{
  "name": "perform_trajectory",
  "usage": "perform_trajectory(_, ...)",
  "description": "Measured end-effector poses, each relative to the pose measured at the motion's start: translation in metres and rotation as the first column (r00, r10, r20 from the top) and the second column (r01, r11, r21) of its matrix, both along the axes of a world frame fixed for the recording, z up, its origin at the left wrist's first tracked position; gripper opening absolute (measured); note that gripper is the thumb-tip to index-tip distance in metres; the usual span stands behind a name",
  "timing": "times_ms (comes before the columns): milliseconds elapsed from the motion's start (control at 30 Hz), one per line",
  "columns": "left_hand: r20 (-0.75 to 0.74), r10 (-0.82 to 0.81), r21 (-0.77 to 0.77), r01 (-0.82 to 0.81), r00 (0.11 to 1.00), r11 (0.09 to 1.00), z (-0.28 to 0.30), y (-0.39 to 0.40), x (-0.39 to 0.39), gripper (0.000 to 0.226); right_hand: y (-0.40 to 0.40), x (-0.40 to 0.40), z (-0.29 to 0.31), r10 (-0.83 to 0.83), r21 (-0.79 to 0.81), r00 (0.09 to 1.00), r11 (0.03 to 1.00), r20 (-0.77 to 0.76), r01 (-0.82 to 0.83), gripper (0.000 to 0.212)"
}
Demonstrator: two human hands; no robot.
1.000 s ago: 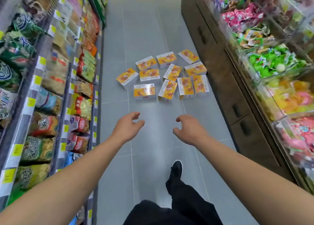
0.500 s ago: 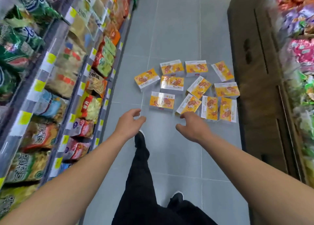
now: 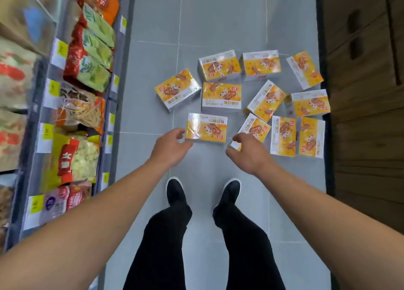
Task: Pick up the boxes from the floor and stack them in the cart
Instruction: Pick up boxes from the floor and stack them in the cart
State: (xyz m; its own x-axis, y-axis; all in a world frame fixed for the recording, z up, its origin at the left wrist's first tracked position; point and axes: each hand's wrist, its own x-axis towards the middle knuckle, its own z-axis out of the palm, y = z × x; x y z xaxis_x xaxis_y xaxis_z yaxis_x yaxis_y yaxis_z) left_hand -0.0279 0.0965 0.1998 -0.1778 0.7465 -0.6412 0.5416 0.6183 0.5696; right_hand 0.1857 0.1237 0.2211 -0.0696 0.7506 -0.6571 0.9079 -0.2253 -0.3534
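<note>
Just beyond the person's black shoes (image 3: 175,190), glossy rectangular yellow boxes (image 3: 267,100) are lying scattered flat on the grey tiled floor (image 3: 157,27). Beside the nearest box (image 3: 206,127), the left hand (image 3: 169,148) and right hand (image 3: 249,153) are hovering with fingers loosely spread, gripping nothing.

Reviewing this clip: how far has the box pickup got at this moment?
Done: nothing visibly; no cart in view, and ten yellow boxes lie on the floor. In hand: left hand and right hand reach either side of the nearest box, neither gripping it. Left: every pickup and the stacking.
</note>
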Motion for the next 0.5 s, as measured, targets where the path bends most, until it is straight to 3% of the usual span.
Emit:
perform_trajectory(400,-0.022,-0.019,-0.066,0.017,1.0,0.998,-0.334,0.094,0.0,0.067,0.104,0.02,-0.354,-0.184,-0.03,0.982,0.983,-0.038,0.183,0.067)
perform_trajectory(500,-0.004,0.003,-0.066,-0.003,1.0,0.998,-0.398,0.121,-0.006,0.076,0.134,0.021,-0.417,-0.231,0.033,0.969,0.972,-0.091,0.235,0.05)
